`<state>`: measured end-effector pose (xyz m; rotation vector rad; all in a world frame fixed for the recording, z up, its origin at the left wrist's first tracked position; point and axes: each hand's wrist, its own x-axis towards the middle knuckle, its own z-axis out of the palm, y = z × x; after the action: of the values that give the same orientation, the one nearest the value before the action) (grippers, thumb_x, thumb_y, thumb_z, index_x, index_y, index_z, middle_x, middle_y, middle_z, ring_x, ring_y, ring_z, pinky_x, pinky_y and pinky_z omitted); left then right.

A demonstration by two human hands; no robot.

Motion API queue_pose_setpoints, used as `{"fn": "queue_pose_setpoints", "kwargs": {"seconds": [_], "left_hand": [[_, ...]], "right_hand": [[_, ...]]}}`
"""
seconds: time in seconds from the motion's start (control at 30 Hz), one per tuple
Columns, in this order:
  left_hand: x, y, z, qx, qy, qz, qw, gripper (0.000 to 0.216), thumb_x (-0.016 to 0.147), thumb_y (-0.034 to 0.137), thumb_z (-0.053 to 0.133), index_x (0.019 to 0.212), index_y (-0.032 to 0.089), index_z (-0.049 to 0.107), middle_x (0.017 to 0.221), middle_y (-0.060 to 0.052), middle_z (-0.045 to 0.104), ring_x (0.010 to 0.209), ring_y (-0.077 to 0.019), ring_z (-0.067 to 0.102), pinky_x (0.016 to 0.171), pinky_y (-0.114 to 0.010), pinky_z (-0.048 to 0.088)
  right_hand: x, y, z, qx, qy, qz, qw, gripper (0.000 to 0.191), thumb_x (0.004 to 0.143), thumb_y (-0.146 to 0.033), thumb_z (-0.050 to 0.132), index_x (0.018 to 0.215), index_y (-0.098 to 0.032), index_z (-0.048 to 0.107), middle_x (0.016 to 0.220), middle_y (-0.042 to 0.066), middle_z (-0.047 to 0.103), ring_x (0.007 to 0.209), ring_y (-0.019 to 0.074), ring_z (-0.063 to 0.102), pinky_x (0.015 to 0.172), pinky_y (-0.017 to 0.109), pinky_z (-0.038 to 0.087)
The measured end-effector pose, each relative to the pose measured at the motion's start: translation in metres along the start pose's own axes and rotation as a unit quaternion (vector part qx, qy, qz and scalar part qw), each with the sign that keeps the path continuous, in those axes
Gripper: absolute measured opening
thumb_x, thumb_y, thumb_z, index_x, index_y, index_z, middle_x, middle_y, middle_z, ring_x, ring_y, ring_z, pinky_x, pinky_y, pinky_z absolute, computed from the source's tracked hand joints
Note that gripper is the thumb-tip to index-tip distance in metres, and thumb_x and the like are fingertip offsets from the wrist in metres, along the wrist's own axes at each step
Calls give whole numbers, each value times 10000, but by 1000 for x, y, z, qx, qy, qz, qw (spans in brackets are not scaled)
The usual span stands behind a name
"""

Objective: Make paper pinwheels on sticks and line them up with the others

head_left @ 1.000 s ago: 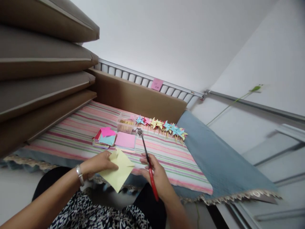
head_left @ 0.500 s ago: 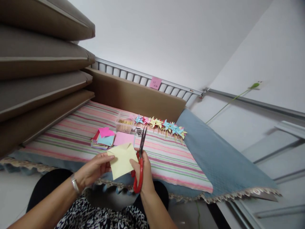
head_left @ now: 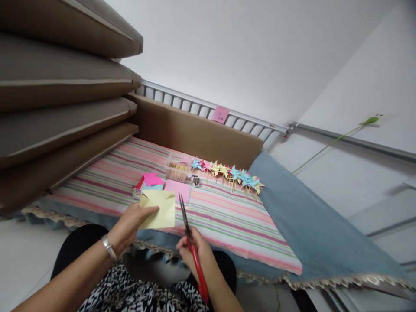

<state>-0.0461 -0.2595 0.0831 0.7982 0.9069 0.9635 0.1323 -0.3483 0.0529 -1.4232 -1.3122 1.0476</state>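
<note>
Pinched between the thumb and fingers of my left hand (head_left: 131,223) is a square of pale yellow paper (head_left: 160,212) with cut or crease lines toward its corners. My right hand (head_left: 199,247) holds red-handled scissors (head_left: 194,255), their dark blades pointing up and away beside the paper, not touching it. Just beyond the yellow paper lie a pink paper stack (head_left: 178,190) and a pile of coloured papers (head_left: 152,180). A clear box of thin wooden sticks (head_left: 177,171) stands behind them.
Several paper pinwheels on sticks (head_left: 227,171) lie in a row on the striped cloth (head_left: 234,216). Small metal pieces (head_left: 196,180) sit by the box. Stacked cushions (head_left: 71,95) rise at left; a brown board (head_left: 195,132) stands at the back.
My right hand has let go of the yellow paper and moved away from it with the scissors. My left hand has turned the paper upright. The view has shifted slightly.
</note>
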Motion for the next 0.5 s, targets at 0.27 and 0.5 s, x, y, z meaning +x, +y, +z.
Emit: {"fn": "queue_pose_setpoints", "kwargs": {"seconds": [0.27, 0.5], "left_hand": [[2, 4, -10, 67, -13, -21, 997, 295, 608, 242, 738, 842, 74, 676, 701, -99, 736, 543, -186, 640, 485, -240, 468], [-2, 9, -9, 76, -40, -37, 996, 321, 593, 252, 753, 848, 74, 674, 709, -113, 735, 566, -208, 651, 517, -266, 482]], "right_hand": [[-32, 5, -9, -106, -91, 36, 990, 211, 720, -283, 623, 905, -184, 648, 475, -79, 398, 407, 73, 357, 420, 193, 291], [-30, 6, -11, -133, -78, 19, 988, 116, 710, -261, 637, 801, -195, 669, 427, -69, 424, 379, 76, 342, 398, 203, 250]]}}
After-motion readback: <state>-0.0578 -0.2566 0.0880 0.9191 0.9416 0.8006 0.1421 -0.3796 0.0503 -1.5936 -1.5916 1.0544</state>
